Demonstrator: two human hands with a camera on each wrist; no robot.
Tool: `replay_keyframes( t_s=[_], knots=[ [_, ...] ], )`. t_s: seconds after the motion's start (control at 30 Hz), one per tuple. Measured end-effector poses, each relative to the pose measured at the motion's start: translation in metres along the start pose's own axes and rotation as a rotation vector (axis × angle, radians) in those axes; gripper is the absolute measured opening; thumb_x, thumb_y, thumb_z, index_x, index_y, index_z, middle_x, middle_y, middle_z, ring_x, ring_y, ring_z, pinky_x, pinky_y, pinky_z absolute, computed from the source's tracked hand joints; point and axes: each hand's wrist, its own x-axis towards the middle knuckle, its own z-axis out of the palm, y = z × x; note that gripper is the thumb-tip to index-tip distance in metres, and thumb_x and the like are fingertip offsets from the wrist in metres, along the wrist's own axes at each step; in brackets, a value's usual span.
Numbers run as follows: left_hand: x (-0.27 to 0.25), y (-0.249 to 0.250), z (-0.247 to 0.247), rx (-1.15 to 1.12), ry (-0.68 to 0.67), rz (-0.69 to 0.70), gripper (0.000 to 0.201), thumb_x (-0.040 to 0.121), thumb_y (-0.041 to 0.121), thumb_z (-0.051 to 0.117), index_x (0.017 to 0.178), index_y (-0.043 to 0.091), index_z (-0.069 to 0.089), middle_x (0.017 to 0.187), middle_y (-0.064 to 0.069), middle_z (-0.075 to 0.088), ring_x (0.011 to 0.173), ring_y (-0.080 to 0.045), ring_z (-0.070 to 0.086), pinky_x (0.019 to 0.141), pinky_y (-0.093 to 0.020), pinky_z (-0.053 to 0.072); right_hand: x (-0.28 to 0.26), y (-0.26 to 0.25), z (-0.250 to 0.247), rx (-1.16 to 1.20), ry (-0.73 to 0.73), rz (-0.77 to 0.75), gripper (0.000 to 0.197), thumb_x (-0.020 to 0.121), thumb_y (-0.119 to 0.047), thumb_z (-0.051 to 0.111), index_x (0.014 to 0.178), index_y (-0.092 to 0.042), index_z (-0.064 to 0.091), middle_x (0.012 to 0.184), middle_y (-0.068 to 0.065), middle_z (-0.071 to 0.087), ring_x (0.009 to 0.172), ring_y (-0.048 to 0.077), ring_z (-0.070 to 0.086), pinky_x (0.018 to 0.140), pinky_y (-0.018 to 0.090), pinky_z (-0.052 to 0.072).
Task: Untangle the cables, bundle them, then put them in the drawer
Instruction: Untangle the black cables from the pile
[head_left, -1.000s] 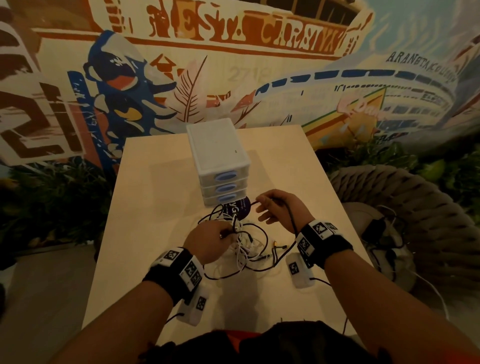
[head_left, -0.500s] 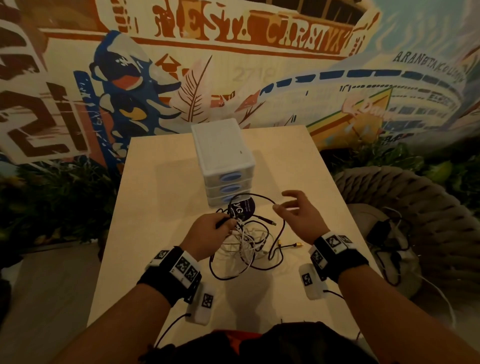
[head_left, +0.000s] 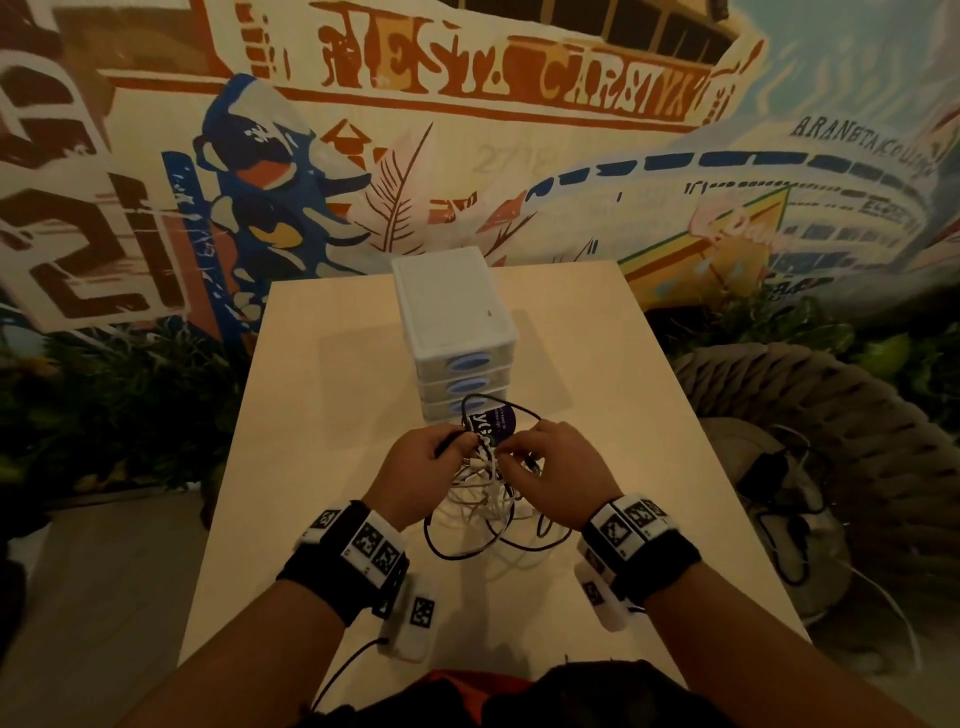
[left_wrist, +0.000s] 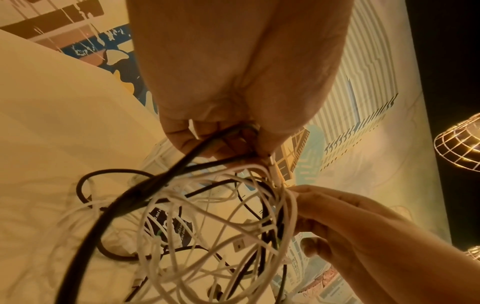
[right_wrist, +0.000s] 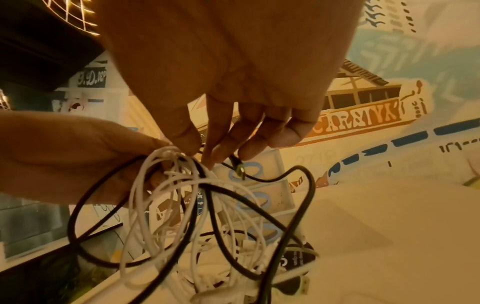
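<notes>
A tangle of black and white cables (head_left: 485, 499) lies on the table just before the white drawer unit (head_left: 453, 332), whose three blue-handled drawers are closed. My left hand (head_left: 423, 467) grips a black cable (left_wrist: 135, 197) together with white strands and lifts part of the tangle. My right hand (head_left: 550, 467) has its fingertips (right_wrist: 197, 148) pinching into the white cables (right_wrist: 166, 185) at the top of the bundle, beside the left hand. A black cable plug (right_wrist: 239, 168) hangs just under the right fingers.
A round dark purple sticker (head_left: 491, 423) sits on the table under the cables, near the bottom drawer. The pale table (head_left: 322, 426) ends at left and right; a woven chair (head_left: 831, 415) with other cables stands to the right. A mural wall is behind.
My right hand, open and apart from the pile half a second ago, has moved left into the tangle and pinched the white cables. The left hand kept its grip.
</notes>
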Motion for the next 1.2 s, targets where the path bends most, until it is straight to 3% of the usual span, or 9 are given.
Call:
replay_keyframes(
  t_s=[0.17,0.27,0.37,0.5,0.67,0.83,0.93,1.07,1.2],
  knots=[
    [-0.003,0.007,-0.001,-0.069,-0.007,0.003,0.019,0.102,0.024,0.06,0.094,0.028,0.077,0.089,0.0,0.078,0.088,-0.021,0.072,0.086,-0.044,0.057,0.006,-0.004,-0.002,0.128,-0.105,0.104,0.021,0.097,-0.038,0.062,0.11,-0.03,0.077,0.095,-0.009,0.073,0.079,0.005,0.056,0.069,0.021,0.039],
    [-0.004,0.009,-0.003,-0.081,-0.029,0.008,0.02,0.103,0.022,0.059,0.095,0.016,0.077,0.09,-0.009,0.077,0.089,-0.028,0.07,0.083,-0.039,0.054,0.01,0.0,0.001,0.227,-0.202,0.171,0.02,0.097,-0.039,0.064,0.109,-0.031,0.077,0.094,-0.012,0.073,0.076,-0.002,0.061,0.07,0.015,0.041],
    [-0.007,0.01,-0.002,-0.122,-0.029,-0.003,0.021,0.103,0.017,0.059,0.101,0.006,0.076,0.096,-0.012,0.077,0.09,-0.021,0.071,0.084,-0.034,0.055,0.012,0.002,0.001,0.296,-0.25,0.201,0.014,0.095,-0.036,0.068,0.107,-0.034,0.075,0.087,-0.017,0.071,0.073,-0.012,0.062,0.067,0.006,0.041],
    [-0.008,0.01,0.001,-0.145,-0.006,0.001,0.018,0.102,0.021,0.061,0.098,0.018,0.078,0.092,-0.003,0.078,0.09,-0.019,0.072,0.089,-0.044,0.057,0.012,-0.003,-0.004,0.535,-0.257,0.239,0.021,0.094,-0.021,0.069,0.111,-0.032,0.067,0.096,-0.007,0.077,0.08,0.0,0.071,0.07,0.01,0.049],
    [-0.007,0.01,-0.002,-0.079,0.026,0.013,0.027,0.089,0.058,0.061,0.094,0.037,0.079,0.085,-0.001,0.077,0.085,-0.026,0.072,0.083,-0.054,0.057,0.01,-0.005,-0.006,0.656,-0.266,0.269,0.027,0.094,-0.016,0.069,0.117,-0.027,0.061,0.098,0.001,0.077,0.082,0.007,0.073,0.07,0.014,0.051],
    [-0.005,0.015,-0.003,-0.029,0.032,-0.024,0.018,0.095,0.042,0.068,0.092,0.028,0.078,0.082,0.004,0.077,0.08,-0.015,0.072,0.08,-0.045,0.059,0.01,-0.01,-0.007,0.504,-0.196,0.229,0.033,0.088,-0.025,0.071,0.116,-0.035,0.056,0.087,-0.006,0.076,0.068,0.006,0.066,0.07,0.031,0.055],
    [-0.01,0.024,-0.004,-0.018,-0.017,-0.021,0.017,0.086,0.045,0.078,0.097,0.032,0.074,0.087,0.01,0.077,0.081,-0.005,0.072,0.078,-0.033,0.059,0.014,-0.014,-0.008,0.359,-0.167,0.191,0.038,0.084,-0.031,0.073,0.112,-0.041,0.051,0.088,-0.009,0.074,0.063,0.0,0.056,0.063,0.027,0.05],
    [-0.007,0.028,-0.012,-0.021,-0.069,-0.051,0.022,0.085,0.032,0.082,0.103,0.022,0.075,0.087,0.003,0.079,0.081,-0.011,0.075,0.084,-0.044,0.06,0.015,-0.015,-0.009,0.314,-0.158,0.156,0.039,0.083,-0.03,0.076,0.11,-0.037,0.049,0.088,-0.012,0.075,0.065,-0.006,0.056,0.057,0.012,0.039],
    [-0.006,0.034,-0.014,0.182,-0.042,-0.044,0.059,0.069,0.034,0.087,0.123,0.029,0.066,0.084,0.009,0.076,0.078,-0.004,0.072,0.079,-0.034,0.06,0.013,-0.019,-0.005,0.286,-0.173,0.106,0.037,0.079,-0.025,0.077,0.102,-0.031,0.047,0.083,-0.011,0.072,0.058,0.004,0.057,0.054,0.018,0.044]
  ],
)
